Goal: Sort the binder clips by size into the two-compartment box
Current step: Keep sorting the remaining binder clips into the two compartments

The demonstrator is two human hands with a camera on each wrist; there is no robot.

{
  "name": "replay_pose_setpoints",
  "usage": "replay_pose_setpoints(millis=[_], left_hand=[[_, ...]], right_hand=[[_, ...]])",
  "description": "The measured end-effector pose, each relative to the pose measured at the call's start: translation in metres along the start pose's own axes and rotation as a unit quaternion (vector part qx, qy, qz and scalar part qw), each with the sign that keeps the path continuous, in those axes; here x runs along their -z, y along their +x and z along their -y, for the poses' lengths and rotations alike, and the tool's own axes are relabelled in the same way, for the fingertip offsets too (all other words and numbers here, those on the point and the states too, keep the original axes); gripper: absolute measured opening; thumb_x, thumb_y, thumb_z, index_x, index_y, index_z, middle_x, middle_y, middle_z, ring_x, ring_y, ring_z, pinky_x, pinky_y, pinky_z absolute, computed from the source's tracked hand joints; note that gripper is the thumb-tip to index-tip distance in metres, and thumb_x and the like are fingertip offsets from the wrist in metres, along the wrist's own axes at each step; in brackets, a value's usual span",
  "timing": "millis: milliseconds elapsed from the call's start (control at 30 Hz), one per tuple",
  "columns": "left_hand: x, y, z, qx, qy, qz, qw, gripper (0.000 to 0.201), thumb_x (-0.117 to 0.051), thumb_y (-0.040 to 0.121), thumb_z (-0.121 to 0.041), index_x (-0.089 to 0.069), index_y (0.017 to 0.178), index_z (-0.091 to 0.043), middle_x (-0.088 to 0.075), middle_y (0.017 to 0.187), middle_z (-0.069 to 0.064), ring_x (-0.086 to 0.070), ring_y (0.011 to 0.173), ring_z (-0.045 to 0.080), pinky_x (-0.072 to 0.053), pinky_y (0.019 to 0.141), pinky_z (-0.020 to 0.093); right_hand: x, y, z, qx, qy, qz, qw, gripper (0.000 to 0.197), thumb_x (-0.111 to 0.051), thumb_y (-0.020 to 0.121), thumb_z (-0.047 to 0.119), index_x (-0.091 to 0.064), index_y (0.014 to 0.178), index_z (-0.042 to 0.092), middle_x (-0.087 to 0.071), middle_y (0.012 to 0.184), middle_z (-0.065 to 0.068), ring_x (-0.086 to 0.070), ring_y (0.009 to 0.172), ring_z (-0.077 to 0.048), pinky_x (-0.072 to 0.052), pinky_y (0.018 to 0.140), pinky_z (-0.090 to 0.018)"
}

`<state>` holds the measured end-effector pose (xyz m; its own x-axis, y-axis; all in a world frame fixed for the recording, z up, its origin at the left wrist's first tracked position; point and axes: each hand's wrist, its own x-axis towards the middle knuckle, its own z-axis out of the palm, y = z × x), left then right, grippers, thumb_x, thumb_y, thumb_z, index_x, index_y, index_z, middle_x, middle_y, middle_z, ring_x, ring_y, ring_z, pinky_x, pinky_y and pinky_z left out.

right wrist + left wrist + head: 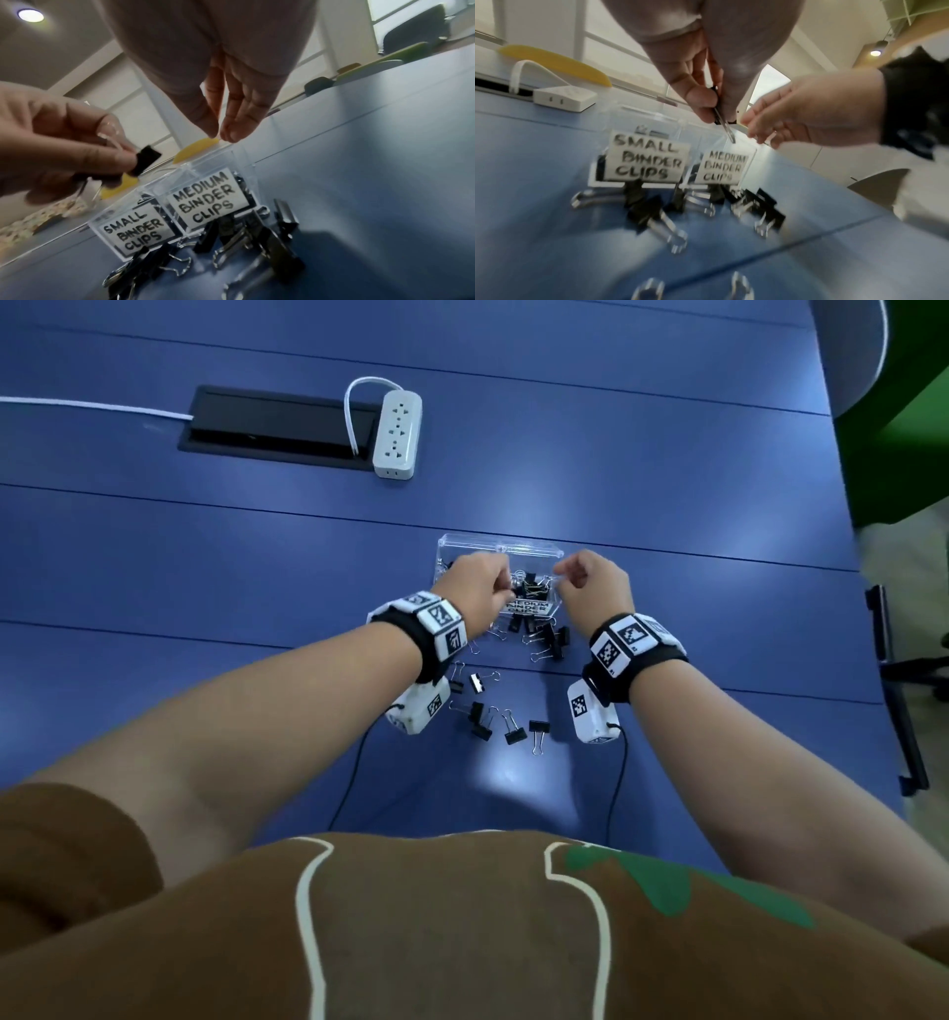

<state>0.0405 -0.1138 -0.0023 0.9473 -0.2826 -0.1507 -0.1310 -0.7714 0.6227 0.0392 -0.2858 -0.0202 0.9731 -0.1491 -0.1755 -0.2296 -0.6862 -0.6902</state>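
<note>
My left grip (707, 101) pinches a black binder clip (146, 160) above the two-compartment box (534, 552); my right grip (221, 125), fingertips nearly touching, holds nothing. Released here, near the divider just below, the clip could drop into the wrong compartment.

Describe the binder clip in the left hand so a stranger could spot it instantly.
On the blue table, find the clear plastic two-compartment box. Just above it the left hand pinches a black binder clip. It is the only clip held in the air; the others lie on the table or in the box.
</note>
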Motion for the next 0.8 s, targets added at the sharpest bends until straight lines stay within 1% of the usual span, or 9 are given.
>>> replay_pose_setpoints(millis=[100,200,300,400,500,567,600,667,800], left_hand=[[0.004,0.023,-0.015,0.006,-0.006,-0.021,1.000,0.012,-0.065,0.086,-0.014,-0.061,0.091,-0.004,-0.065,0.094,0.012,-0.051,0.078,0.019,-0.042,0.073,0.028],[0.002,0.040,-0.024,0.011,-0.001,-0.028,1.000,0.010,-0.063,0.085,-0.013,-0.061,0.092,-0.005,-0.066,0.099,0.014,-0.057,0.085,0.027,-0.045,0.075,0.031],[-0.007,0.045,-0.025,0.019,0.005,-0.016,1.000,0.009,-0.061,0.086,-0.011,-0.060,0.092,-0.005,-0.064,0.103,0.015,-0.060,0.093,0.032,-0.051,0.082,0.038],[-0.017,0.040,-0.020,0.013,0.012,0.009,1.000,0.009,-0.058,0.086,-0.006,-0.058,0.095,-0.005,-0.062,0.106,0.015,-0.060,0.094,0.031,-0.051,0.085,0.038],[-0.022,0.026,-0.014,-0.013,0.019,0.016,1.000,0.017,-0.053,0.084,0.000,-0.057,0.098,-0.007,-0.057,0.110,0.013,-0.056,0.097,0.028,-0.047,0.085,0.034],[-0.025,0.010,-0.009,-0.042,0.030,0.001,0.999,0.019,-0.053,0.081,0.000,-0.059,0.097,-0.007,-0.055,0.108,0.013,-0.053,0.103,0.028,-0.042,0.090,0.032],[-0.027,0.001,-0.006,-0.051,0.036,0.002,0.998,0.018,-0.054,0.080,-0.002,-0.059,0.095,-0.008,-0.055,0.105,0.012,-0.052,0.103,0.027,-0.043,0.091,0.034],[-0.032,-0.019,0.003,-0.050,0.046,0.040,0.997,0.013,-0.056,0.079,-0.007,-0.059,0.092,-0.011,-0.055,0.101,0.009,-0.053,0.095,0.024,-0.048,0.086,0.038],[-0.042,-0.055,0.024,-0.010,0.125,0.139,0.982,0.019,-0.061,0.082,-0.026,-0.054,0.098,-0.017,-0.052,0.107,0.003,-0.054,0.097,0.021,-0.050,0.078,0.036]], right_hand=[[0.002,-0.006,-0.018,-0.036,-0.050,0.004,0.998,0.018,-0.051,0.084,0.007,-0.065,0.093,0.012,-0.065,0.102,-0.008,-0.057,0.086,-0.020,-0.047,0.082,-0.026],[-0.005,-0.018,-0.033,-0.068,-0.108,0.090,0.988,0.031,-0.059,0.085,0.015,-0.060,0.115,0.011,-0.051,0.125,-0.012,-0.056,0.107,-0.027,-0.042,0.093,-0.029],[-0.012,-0.030,-0.040,-0.071,-0.114,0.141,0.981,0.049,-0.067,0.084,0.024,-0.052,0.128,0.011,-0.042,0.131,-0.011,-0.053,0.111,-0.027,-0.041,0.096,-0.030],[-0.017,-0.039,-0.046,-0.055,-0.125,0.138,0.981,0.044,-0.068,0.084,0.021,-0.053,0.124,0.008,-0.041,0.128,-0.011,-0.053,0.108,-0.028,-0.041,0.094,-0.030],[-0.018,-0.048,-0.050,-0.044,-0.108,0.121,0.986,0.033,-0.066,0.084,0.017,-0.054,0.112,0.006,-0.045,0.121,-0.010,-0.053,0.099,-0.026,-0.037,0.083,-0.024],[-0.018,-0.053,-0.051,-0.037,-0.086,0.112,0.989,0.026,-0.066,0.080,0.013,-0.053,0.102,0.006,-0.049,0.109,-0.009,-0.051,0.090,-0.025,-0.037,0.078,-0.025],[-0.018,-0.055,-0.051,-0.038,-0.076,0.110,0.990,0.024,-0.065,0.079,0.011,-0.051,0.098,0.009,-0.050,0.102,-0.008,-0.051,0.086,-0.025,-0.039,0.076,-0.027],[-0.019,-0.060,-0.052,-0.048,-0.054,0.111,0.991,0.022,-0.063,0.077,0.009,-0.046,0.091,0.014,-0.053,0.090,-0.003,-0.050,0.078,-0.024,-0.040,0.071,-0.029],[-0.022,-0.067,-0.052,-0.034,-0.048,0.114,0.992,0.017,-0.058,0.078,0.007,-0.044,0.083,0.017,-0.052,0.079,-0.002,-0.048,0.070,-0.023,-0.037,0.066,-0.027]])
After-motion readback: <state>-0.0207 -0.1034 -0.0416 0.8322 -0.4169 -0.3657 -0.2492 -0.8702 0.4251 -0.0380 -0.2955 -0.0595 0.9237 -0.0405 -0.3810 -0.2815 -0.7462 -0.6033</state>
